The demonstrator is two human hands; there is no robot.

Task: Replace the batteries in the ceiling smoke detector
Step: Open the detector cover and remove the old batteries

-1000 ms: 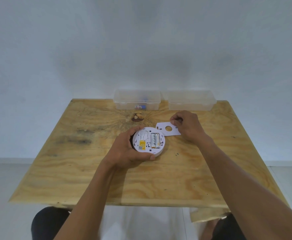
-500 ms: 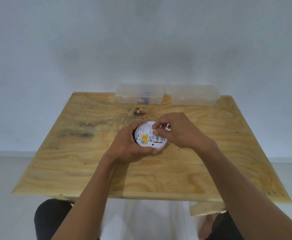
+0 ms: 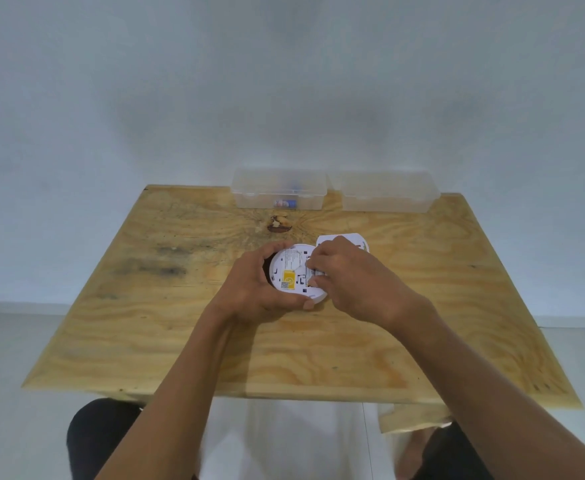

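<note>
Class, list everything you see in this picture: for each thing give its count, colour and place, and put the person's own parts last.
Plywood table: one, light brown, centre.
Clear plastic boxes: two, along the far edge; left box holds small items, right box.
Round white smoke detector: one, yellow label, back up, table centre.
White mounting plate: one, flat, behind the detector.
Left hand: grip around the detector.
Right hand: fingertips at the battery bay.
</note>
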